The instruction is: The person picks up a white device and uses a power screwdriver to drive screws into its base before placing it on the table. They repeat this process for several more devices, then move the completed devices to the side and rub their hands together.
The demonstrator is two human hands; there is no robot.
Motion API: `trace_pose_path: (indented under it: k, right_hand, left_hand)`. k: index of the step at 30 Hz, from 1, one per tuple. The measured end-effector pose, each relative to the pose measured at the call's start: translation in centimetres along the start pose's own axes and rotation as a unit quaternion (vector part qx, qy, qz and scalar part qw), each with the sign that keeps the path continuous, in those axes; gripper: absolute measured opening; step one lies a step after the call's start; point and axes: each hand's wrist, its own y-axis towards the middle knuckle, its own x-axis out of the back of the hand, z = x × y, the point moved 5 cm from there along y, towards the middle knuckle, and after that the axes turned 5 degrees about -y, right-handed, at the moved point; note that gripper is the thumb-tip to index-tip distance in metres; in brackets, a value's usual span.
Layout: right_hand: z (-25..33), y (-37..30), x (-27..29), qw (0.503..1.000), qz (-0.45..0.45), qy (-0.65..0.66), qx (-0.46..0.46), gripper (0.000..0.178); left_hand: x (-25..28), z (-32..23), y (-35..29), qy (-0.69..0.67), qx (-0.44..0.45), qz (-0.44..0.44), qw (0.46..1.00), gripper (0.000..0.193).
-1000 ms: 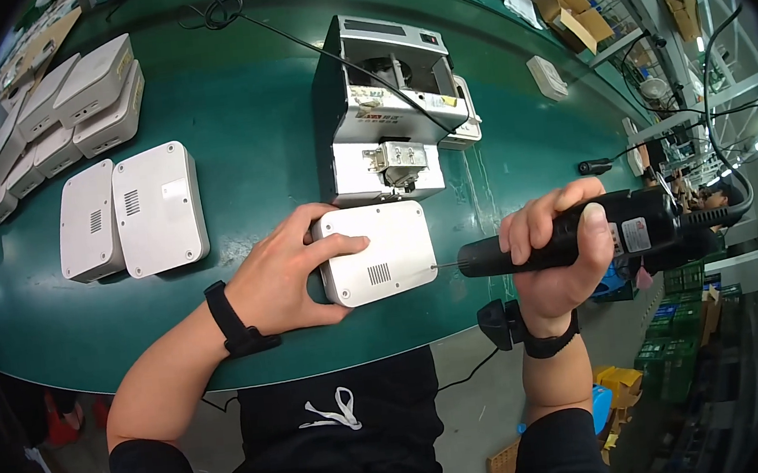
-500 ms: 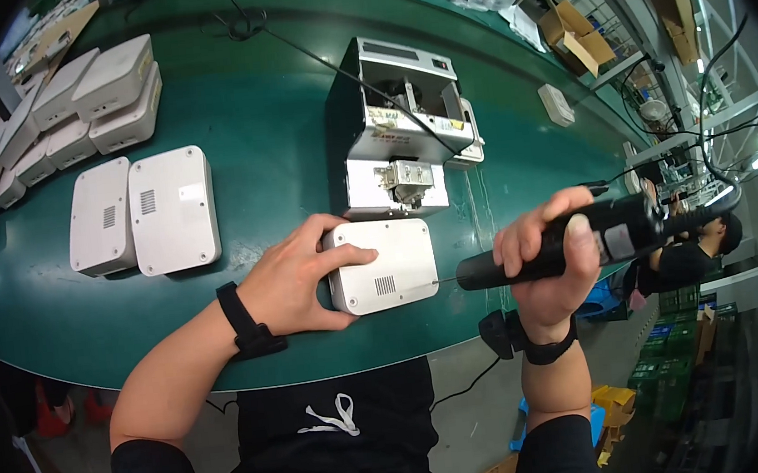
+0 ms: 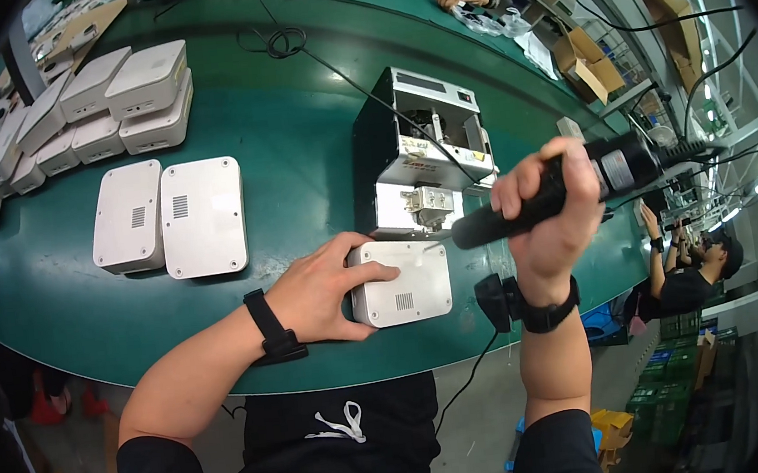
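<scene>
Green workbench (image 3: pixel 298 153) in a factory hall, white casings (image 3: pixel 167 216) laid out

The white box (image 3: pixel 402 282) under your left hand (image 3: pixel 325 289) looks like smooth, matt plastic, and so do the two flat white boxes (image 3: pixel 169 217) lying near it. The tool (image 3: pixel 566 187) in your right hand (image 3: pixel 548 211) is black plastic with a little shine. The table (image 3: pixel 297 144) top is green and smooth with a soft gleam, and the machine (image 3: pixel 426 154) on it is shiny grey metal.
</scene>
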Motion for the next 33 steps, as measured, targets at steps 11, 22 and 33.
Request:
trace_pose_path:
  k: [11, 22, 33]
  right_hand:
    - [3.4, -6.8, 0.6, 0.997, 0.054, 0.061, -0.013, 0.038]
    - [1.8, -8.0, 0.7, 0.997, 0.059, 0.049, -0.034, 0.039]
    - [1.4, -7.6, -0.5, 0.994, 0.092, 0.045, -0.037, 0.039]
  left_hand:
    - [-0.2, 0.3, 0.2, 0.008, 0.005, 0.014, 1.0, 0.068]
    - [-0.5, 0.3, 0.2, -0.01, 0.014, 0.005, 1.0, 0.065]
    - [-0.1, 0.8, 0.2, -0.01, 0.012, 0.008, 1.0, 0.064]
